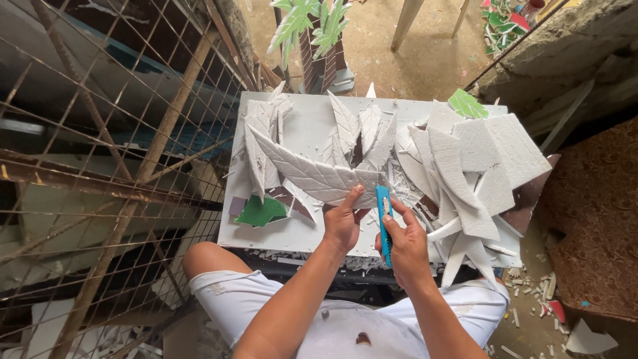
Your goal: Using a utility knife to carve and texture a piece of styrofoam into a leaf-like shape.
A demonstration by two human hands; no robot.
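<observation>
Nearest me, at 6 o'clock, I see my right hand w/ fingers clamped on a blue utility knife, long axis 6-to-12, tip pointing to 12. Left hand at 9 of it, fingers pinched on a white foam leaf running 10-to-4, tip toward 10. Beyond: white tabletop w/ foam leaf pile at 2, green leaf at 9.
</observation>
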